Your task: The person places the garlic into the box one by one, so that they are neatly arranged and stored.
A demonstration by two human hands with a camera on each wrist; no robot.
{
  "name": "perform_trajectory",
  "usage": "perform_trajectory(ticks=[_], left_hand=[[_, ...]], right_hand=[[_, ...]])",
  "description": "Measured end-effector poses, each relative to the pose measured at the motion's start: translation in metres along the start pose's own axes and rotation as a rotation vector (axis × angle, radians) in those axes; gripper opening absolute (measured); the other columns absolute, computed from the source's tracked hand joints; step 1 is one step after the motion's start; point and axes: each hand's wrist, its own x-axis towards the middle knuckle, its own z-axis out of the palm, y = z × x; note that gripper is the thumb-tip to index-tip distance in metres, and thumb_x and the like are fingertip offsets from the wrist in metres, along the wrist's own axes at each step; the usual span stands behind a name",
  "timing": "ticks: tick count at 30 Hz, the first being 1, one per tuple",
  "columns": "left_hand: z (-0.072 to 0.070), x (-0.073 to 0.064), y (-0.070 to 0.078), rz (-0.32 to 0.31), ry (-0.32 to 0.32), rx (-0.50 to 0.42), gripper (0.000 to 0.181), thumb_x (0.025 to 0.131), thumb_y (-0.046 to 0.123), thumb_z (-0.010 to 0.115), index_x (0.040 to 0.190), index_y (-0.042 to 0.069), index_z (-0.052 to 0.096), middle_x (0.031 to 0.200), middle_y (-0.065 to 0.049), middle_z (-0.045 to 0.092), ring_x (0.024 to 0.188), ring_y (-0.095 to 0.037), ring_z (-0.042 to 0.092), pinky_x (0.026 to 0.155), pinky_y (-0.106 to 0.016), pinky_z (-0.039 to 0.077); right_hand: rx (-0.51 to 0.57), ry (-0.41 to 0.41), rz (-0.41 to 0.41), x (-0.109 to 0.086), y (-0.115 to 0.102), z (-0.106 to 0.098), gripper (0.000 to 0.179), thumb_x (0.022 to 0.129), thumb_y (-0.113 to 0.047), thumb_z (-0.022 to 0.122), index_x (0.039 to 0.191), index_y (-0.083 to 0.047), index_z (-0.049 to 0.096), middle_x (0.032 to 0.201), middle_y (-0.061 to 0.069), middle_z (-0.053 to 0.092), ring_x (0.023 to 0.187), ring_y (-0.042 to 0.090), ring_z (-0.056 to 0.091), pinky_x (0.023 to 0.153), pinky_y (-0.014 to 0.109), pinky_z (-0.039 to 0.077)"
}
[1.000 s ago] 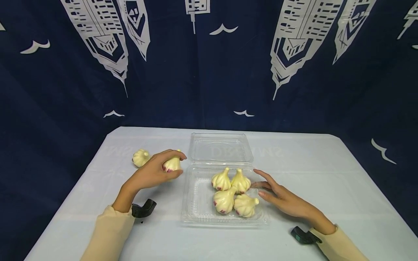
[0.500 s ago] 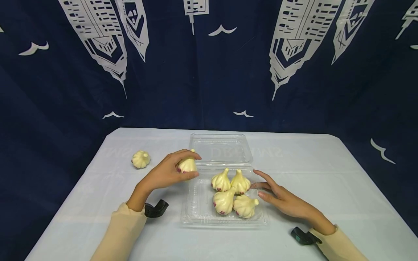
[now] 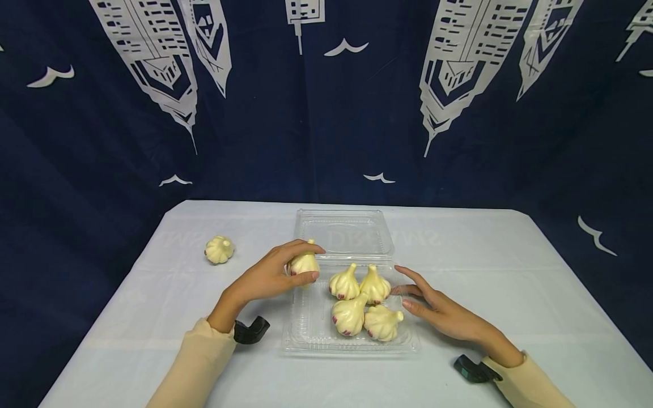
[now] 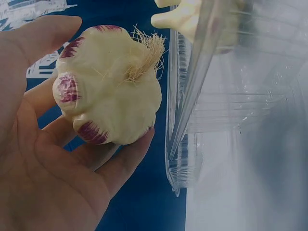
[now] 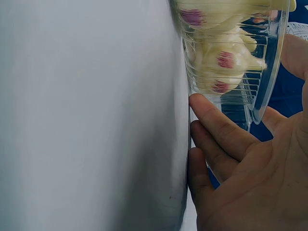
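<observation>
Landmark: clear, ribbed plastic clamshell container (image 3: 312, 320), on the white-covered worktop (image 3: 490, 249). Its transparent lid (image 3: 344, 233) lies folded back behind the tray.

Left hand (image 3: 272, 271): grasping, fingers and thumb curled round one cream-coloured, lobed garlic bulb (image 4: 108, 86) with purple patches and a straw-like root tuft. The bulb is at the container's rear left corner, above rim level, apart from the rim in the left wrist view.

Right hand (image 3: 444, 310): released, fingers extended, at the container's right side. Fingertips rest on the worktop just beside the tray wall; cannot tell whether they press on it.

Contents: four similar cream bulbs (image 3: 349, 315), clustered towards the container's right half. One further pale bulb (image 3: 219, 250) sits on the worktop, well left of the container.

Risks (judgement): lowering too early could catch the bulb on the rim and tip or slide the light tray, especially if the right hand is not bracing it. The smooth, rounded skin might slip; a loose drop could roll into the cluster.
</observation>
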Motion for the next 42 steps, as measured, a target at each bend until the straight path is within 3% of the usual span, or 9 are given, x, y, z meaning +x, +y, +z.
perform_trajectory(ticks=[9, 14, 22, 30, 34, 38, 42], left_hand=[[0.005, 0.0, 0.0, 0.0, -0.03, 0.053, 0.047, 0.091, 0.019, 0.075, 0.135, 0.014, 0.06, 0.138, -0.005, 0.057, 0.119, -0.02, 0.058, 0.096, -0.037, 0.051], [0.008, 0.0, -0.003, -0.002, -0.004, 0.102, 0.045, 0.089, 0.019, 0.077, 0.132, 0.015, 0.063, 0.14, -0.004, 0.057, 0.13, -0.025, 0.051, 0.103, -0.045, 0.046], [0.014, 0.002, -0.007, 0.015, -0.003, 0.197, 0.044, 0.088, 0.022, 0.079, 0.129, 0.017, 0.066, 0.13, -0.001, 0.063, 0.118, -0.021, 0.051, 0.098, -0.041, 0.046], [0.017, 0.004, -0.007, 0.028, 0.018, 0.242, 0.047, 0.086, 0.026, 0.081, 0.128, 0.012, 0.066, 0.128, -0.003, 0.062, 0.123, -0.023, 0.053, 0.103, -0.047, 0.044], [0.02, 0.005, -0.009, 0.036, 0.024, 0.284, 0.047, 0.084, 0.027, 0.082, 0.125, 0.011, 0.067, 0.125, -0.003, 0.064, 0.118, -0.023, 0.054, 0.101, -0.044, 0.045], [0.024, 0.006, -0.01, 0.03, 0.049, 0.307, 0.047, 0.082, 0.027, 0.084, 0.122, 0.01, 0.068, 0.123, -0.003, 0.066, 0.11, -0.023, 0.052, 0.096, -0.042, 0.044], [0.026, 0.006, -0.01, -0.004, 0.054, 0.319, 0.049, 0.08, 0.029, 0.085, 0.123, 0.012, 0.068, 0.124, -0.004, 0.064, 0.116, -0.026, 0.054, 0.102, -0.048, 0.042]], right_hand=[[0.005, 0.001, -0.002, 0.0, 0.0, 0.0, 0.067, 0.107, -0.019, 0.048, 0.161, -0.023, 0.01, 0.139, 0.006, 0.059, 0.132, 0.018, 0.054, 0.102, 0.021, 0.045], [0.005, 0.003, 0.001, 0.0, -0.001, 0.0, 0.067, 0.107, -0.019, 0.049, 0.161, -0.023, 0.01, 0.139, 0.006, 0.059, 0.132, 0.018, 0.054, 0.102, 0.021, 0.044], [0.019, -0.002, 0.001, 0.0, 0.0, 0.001, 0.067, 0.107, -0.018, 0.048, 0.161, -0.023, 0.01, 0.139, 0.008, 0.059, 0.131, 0.016, 0.054, 0.101, 0.022, 0.046], [-0.01, 0.007, -0.007, 0.0, 0.0, 0.001, 0.067, 0.107, -0.018, 0.049, 0.161, -0.022, 0.01, 0.139, 0.007, 0.059, 0.131, 0.018, 0.054, 0.102, 0.022, 0.046], [-0.011, 0.006, -0.008, 0.0, -0.001, 0.001, 0.067, 0.107, -0.018, 0.049, 0.161, -0.021, 0.009, 0.139, 0.007, 0.059, 0.131, 0.021, 0.054, 0.102, 0.022, 0.045], [-0.014, 0.007, -0.014, 0.001, 0.0, 0.001, 0.067, 0.107, -0.018, 0.049, 0.161, -0.021, 0.01, 0.139, 0.007, 0.059, 0.131, 0.022, 0.054, 0.102, 0.022, 0.046], [-0.016, 0.008, -0.022, 0.001, 0.001, 0.001, 0.067, 0.107, -0.017, 0.049, 0.161, -0.021, 0.01, 0.138, 0.007, 0.059, 0.131, 0.023, 0.055, 0.101, 0.023, 0.047]])
